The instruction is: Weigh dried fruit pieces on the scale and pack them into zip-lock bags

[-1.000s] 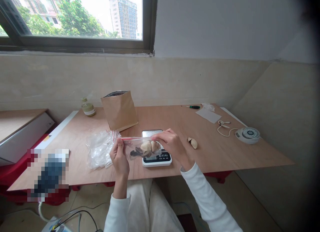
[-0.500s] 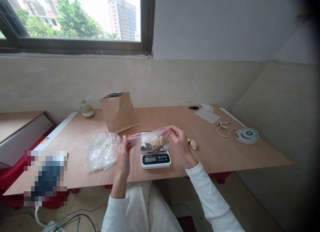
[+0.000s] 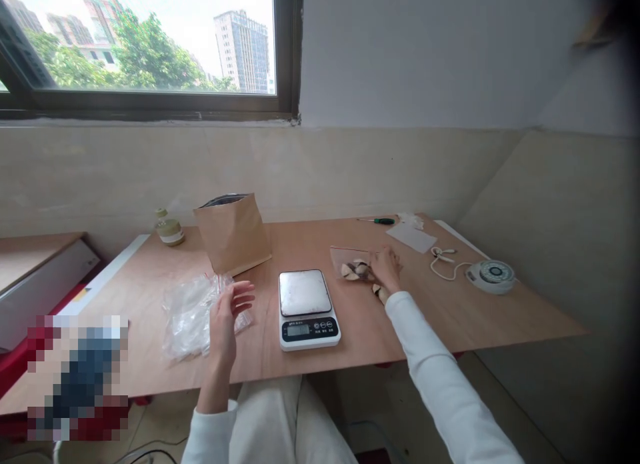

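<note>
My right hand [image 3: 386, 267] grips the right end of a clear zip bag [image 3: 340, 256], at the table's right of centre. Inside the bag lie several pale and dark dried slices [image 3: 356, 271]. Another bag with similar pieces [image 3: 380, 293] lies partly hidden under my right wrist. My left hand [image 3: 229, 317] is empty, its fingers stretched out, above the right edge of a pile of clear plastic bags [image 3: 190, 317]. Between my hands stands a white digital scale [image 3: 310, 337] with a bare metal plate; its display is too small to read.
A brown paper pouch [image 3: 233, 237] stands open behind the plastic bags, with a small bottle [image 3: 170, 229] to its left. A green-handled screwdriver [image 3: 384, 221], white paper [image 3: 413, 237] and a round white device with a cable [image 3: 491, 276] lie at the right.
The zip bag of slices has moved from above the scale to the right, carried by my right hand. My left hand has let go of it and drawn back to the left.
</note>
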### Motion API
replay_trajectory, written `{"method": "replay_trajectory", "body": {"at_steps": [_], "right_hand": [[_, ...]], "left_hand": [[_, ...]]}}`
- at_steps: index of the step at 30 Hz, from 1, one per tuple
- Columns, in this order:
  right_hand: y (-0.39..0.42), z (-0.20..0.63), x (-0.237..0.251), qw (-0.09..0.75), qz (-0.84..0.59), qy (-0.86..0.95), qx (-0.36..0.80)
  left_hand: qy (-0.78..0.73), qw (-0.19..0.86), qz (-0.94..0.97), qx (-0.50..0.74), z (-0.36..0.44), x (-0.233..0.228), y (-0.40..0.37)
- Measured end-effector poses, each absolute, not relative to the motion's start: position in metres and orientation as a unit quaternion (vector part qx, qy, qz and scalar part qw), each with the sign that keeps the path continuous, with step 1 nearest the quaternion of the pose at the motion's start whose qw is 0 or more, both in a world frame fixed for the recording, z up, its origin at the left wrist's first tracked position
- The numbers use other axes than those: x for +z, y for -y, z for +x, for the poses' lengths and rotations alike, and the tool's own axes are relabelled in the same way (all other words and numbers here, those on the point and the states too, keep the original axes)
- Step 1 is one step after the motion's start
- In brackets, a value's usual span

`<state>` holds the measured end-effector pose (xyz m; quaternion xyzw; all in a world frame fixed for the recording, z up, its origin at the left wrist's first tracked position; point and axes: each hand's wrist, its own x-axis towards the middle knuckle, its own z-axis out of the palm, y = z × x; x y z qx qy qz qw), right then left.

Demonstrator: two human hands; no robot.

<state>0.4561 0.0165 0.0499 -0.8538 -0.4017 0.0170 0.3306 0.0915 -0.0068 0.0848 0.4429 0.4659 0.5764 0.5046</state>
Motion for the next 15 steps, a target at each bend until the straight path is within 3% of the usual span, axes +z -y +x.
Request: {"method": "replay_trajectory", "body": {"at_steps": [4, 8, 10, 15], "right_hand": [[0.015, 0.448, 0.017, 0.277, -0.869, 0.409, -0.016], [0.043, 0.449, -0.019, 0.209, -0.858, 0.468, 0.028], [0.05, 0.448, -0.024, 0.239, -0.84, 0.485, 0.04], [0.035, 0.414, 0.013, 0.413, -0.677, 0.604, 0.075]], "left_hand": [[-0.473, 0.456, 0.44, 0.613, 0.087, 0.09, -0.012], [-0.478, 0.34, 0.489, 0.645, 0.083, 0.111, -0.039], [-0.475, 0.257, 0.525, 0.658, 0.082, 0.128, -0.055], [-0.495, 0.063, 0.573, 0.65, 0.086, 0.169, -0.096]]}}
